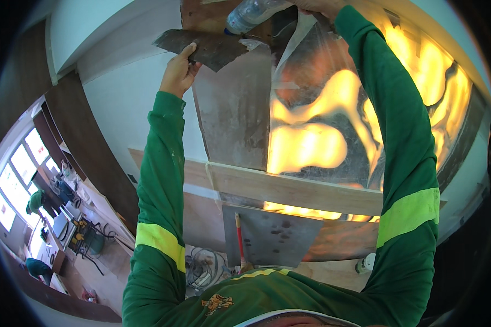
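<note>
Head view: left hand (179, 72) pinching a dark flap (207, 49) by its edge, thumb on its face, flap at the top of a grey-brown panel (232, 109), clear bottle (252, 16) tilted cap-down just beside it, right hand (317, 6) near the bottle's other end, its fingers cut by the upper edge, grip cannot be told.

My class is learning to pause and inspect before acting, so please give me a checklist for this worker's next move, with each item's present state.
1. Left hand has the dark strip pinched, thumb on top: ok.
2. Dark strip has clean, straight ends: not ok; its right end looks ragged.
3. Right hand has a secure hold: cannot tell; the upper edge of the view cuts it off.
4. Clear plastic bottle stands upright: not ok; it is tilted, blue end lower.
5. Red-handled tool is clear of both hands: ok; it is down near the worker's torso.
</note>
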A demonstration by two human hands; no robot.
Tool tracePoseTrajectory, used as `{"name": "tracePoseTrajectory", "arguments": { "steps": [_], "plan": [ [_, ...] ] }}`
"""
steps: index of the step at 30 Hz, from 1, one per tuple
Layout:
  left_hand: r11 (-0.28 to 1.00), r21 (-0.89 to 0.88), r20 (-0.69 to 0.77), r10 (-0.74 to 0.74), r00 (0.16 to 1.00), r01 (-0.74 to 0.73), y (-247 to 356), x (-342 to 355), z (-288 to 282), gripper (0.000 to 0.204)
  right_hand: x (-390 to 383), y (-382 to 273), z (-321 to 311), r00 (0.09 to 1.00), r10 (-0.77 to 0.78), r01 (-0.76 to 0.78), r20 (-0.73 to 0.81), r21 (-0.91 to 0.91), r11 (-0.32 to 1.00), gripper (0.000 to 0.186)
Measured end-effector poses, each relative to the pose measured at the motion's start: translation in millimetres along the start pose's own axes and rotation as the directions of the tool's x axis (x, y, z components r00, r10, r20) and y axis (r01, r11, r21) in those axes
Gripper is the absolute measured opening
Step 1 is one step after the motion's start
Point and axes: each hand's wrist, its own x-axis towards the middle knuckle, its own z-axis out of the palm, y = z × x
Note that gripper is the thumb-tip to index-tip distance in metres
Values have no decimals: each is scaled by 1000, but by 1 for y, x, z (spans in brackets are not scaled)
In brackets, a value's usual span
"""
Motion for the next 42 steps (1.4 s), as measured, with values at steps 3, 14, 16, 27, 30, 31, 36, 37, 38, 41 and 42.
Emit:
{"name": "tracePoseTrajectory", "arguments": {
  "steps": [3,14,16,27,30,31,36,37,38,41,42],
  "plan": [
    [1000,10,15,12,1000,-12,1,3,-5,26,-6,-6,-8,1000,6,-6,-6,-30,1000,60],
    [1000,-3,22,14,1000,-14,-2,8,-5,22,-31,-7,-24,999,20,-25,-38,-140,990,48],
    [1000,-9,30,14,999,-14,-6,9,-5,22,-34,1,-24,997,-17,9,-69,-105,994,52],
    [999,40,-2,29,1000,-29,6,13,-1,23,-72,10,-24,996,-71,74,-45,85,994,57],
    [999,33,39,30,999,-31,-2,17,7,23,-55,28,-34,992,-95,92,-78,-43,995,53],
    [998,43,37,41,998,-43,1,16,5,23,-50,31,-27,988,-112,111,-103,-8,994,51],
    [987,113,48,113,992,-117,14,20,9,31,-74,42,-2,990,90,-46,-106,359,932,44],
    [979,120,64,158,985,-165,19,20,9,36,-81,42,15,955,287,-235,-70,411,881,40],
    [972,112,86,198,976,-207,20,19,13,41,-90,42,28,880,475,-416,-27,439,797,37],
    [986,-92,63,144,988,-138,5,-2,47,50,-113,122,103,895,423,-73,-138,892,446,47],
    [983,-20,47,186,982,-185,-3,-14,48,53,-126,120,125,868,484,-22,-107,967,252,44]
  ]
}}
